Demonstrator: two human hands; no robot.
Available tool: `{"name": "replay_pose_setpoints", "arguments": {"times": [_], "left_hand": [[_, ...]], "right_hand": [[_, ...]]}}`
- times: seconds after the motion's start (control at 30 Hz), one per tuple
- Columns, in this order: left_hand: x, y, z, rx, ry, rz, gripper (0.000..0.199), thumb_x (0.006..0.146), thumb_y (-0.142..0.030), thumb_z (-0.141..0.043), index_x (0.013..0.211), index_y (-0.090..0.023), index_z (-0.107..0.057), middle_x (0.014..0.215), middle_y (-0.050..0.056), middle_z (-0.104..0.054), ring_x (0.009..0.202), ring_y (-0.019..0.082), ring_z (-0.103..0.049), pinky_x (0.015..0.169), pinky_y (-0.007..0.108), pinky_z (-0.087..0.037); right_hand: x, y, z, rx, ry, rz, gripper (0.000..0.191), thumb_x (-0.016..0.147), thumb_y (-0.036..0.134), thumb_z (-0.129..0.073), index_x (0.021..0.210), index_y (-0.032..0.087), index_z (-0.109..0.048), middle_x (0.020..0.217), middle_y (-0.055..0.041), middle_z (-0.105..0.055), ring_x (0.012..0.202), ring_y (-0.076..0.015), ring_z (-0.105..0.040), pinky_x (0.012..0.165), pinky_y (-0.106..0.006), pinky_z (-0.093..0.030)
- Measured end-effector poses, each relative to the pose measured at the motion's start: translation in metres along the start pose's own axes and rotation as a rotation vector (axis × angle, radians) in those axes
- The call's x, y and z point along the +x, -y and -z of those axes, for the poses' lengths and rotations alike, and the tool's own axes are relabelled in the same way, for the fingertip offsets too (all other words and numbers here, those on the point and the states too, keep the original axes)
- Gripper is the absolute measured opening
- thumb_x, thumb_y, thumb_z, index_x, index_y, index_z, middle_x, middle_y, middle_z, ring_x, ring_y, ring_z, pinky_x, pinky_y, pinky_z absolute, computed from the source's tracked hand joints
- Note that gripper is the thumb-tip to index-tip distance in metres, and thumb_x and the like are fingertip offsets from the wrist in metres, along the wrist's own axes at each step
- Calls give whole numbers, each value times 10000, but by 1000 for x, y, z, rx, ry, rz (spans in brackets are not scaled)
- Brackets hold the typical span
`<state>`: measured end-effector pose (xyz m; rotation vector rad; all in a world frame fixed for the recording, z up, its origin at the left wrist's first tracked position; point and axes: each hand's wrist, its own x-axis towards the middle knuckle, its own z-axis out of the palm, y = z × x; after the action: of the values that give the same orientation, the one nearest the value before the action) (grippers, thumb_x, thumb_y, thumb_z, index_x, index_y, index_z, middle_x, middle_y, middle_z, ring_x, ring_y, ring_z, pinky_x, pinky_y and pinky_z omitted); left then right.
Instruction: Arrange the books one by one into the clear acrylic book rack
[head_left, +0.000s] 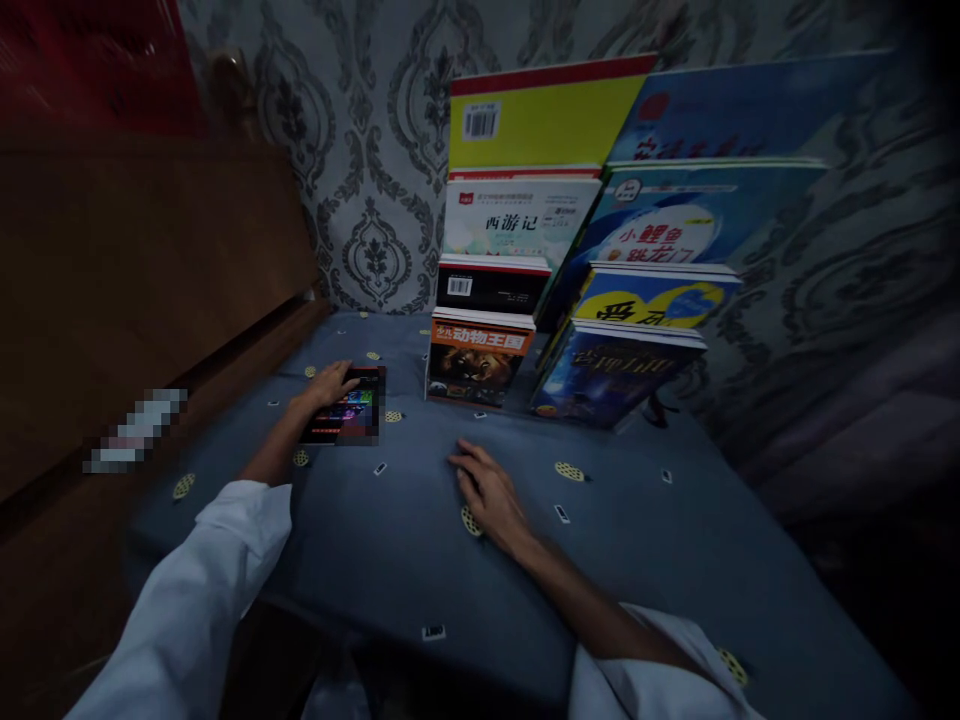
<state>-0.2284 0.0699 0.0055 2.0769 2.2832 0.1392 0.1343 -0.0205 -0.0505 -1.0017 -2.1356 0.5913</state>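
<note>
Presently we are laying our left hand flat, fingers spread, on a dark book lying left of centre on the blue cloth; it is not yet lifted. Our right hand is resting open, holding nothing, at centre. Two tiered rows of books are leaning against the wallpaper at upper centre, a wooden panel crowding the left.

Left hand flat on a dark book at far left of blue cloth. Right hand resting palm-down on cloth, nearer, right. Two rows of books leaning against far wall.
</note>
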Motion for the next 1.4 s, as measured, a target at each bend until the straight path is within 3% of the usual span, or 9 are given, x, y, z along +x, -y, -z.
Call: {"name": "replay_pose_setpoints", "arguments": {"times": [0.27, 0.4, 0.57, 0.73, 0.93, 1.07, 1.2, 1.3, 1.4], "left_hand": [[-13, -2, -9, 66, -25, 20, 531, 1013, -447, -325, 1430, -150, -465, 1365, 159, -539, 1290, 282, -492, 1108, 372, -347], [-39, -21, -5, 164, -66, 118, 538, 1024, -461, -278, 1414, -152, -481, 1352, 173, -549, 1275, 314, -508, 1030, 404, -426], [-75, -55, 7, 296, -29, 220, 526, 1016, -472, -301, 1301, -125, -574, 1268, 208, -612, 1140, 364, -616, 862, 430, -501], [-100, -80, 21, 401, 12, 165, 536, 1011, -475, -333, 1151, -84, -670, 1127, 219, -688, 1014, 367, -683, 800, 412, -500], [-122, -107, 25, 345, 107, 78, 517, 1006, -508, -354, 1133, -132, -684, 1022, 185, -743, 997, 343, -707, 775, 383, -504], [-134, -123, 24, 306, 121, 20, 489, 1019, -486, -347, 1155, -136, -660, 998, 168, -748, 972, 332, -715, 762, 377, -516], [-140, -124, 15, 303, 3, -7, 463, 1015, -465, -396, 1245, -119, -600, 1115, 172, -712, 1035, 331, -688, 781, 394, -542], [-137, -117, 0, 259, -97, -120, 414, 1025, -348, -403, 1342, -114, -531, 1318, 179, -626, 1202, 301, -617, 944, 407, -518], [-131, -110, -15, 179, -124, -202, 385, 1019, -245, -393, 1354, -109, -527, 1444, 171, -544, 1320, 278, -542, 1085, 411, -442]], "right_hand": [[0, 2, 4, 6, 17, -2, 348, 939, 208, -451, 1165, 202, -715, 1376, -141, -608, 1281, -272, -576, 1074, -508, -478], [0, 3, 4, 13, 13, -3, 342, 943, 218, -449, 1158, 187, -713, 1373, -153, -607, 1282, -275, -574, 1078, -505, -474], [0, 2, 5, 13, 6, 29, 342, 946, 191, -448, 1176, 197, -702, 1356, -141, -618, 1266, -259, -584, 1070, -493, -483], [-1, 3, 5, 0, -14, 30, 345, 956, 191, -432, 1181, 172, -692, 1364, -165, -605, 1277, -271, -572, 1077, -503, -477], [0, 0, 4, -49, -57, 12, 367, 976, 242, -414, 1234, 164, -663, 1364, -163, -602, 1266, -280, -561, 1080, -509, -464], [1, -3, 7, -160, -80, -73, 360, 962, 245, -440, 1222, 159, -672, 1361, -167, -602, 1233, -309, -562, 1056, -545, -455], [2, -1, 9, -233, -26, -133, 371, 944, 228, -464, 1248, 137, -657, 1392, -176, -575, 1253, -314, -539, 1059, -522, -445], [2, 1, 9, -251, -15, -127, 377, 947, 227, -457, 1265, 155, -645, 1404, -164, -566, 1258, -306, -531, 1052, -512, -449], [2, 1, 8, -267, -15, -118, 381, 945, 220, -452, 1263, 139, -647, 1399, -174, -567, 1260, -313, -529, 1058, -517, -442]]}}
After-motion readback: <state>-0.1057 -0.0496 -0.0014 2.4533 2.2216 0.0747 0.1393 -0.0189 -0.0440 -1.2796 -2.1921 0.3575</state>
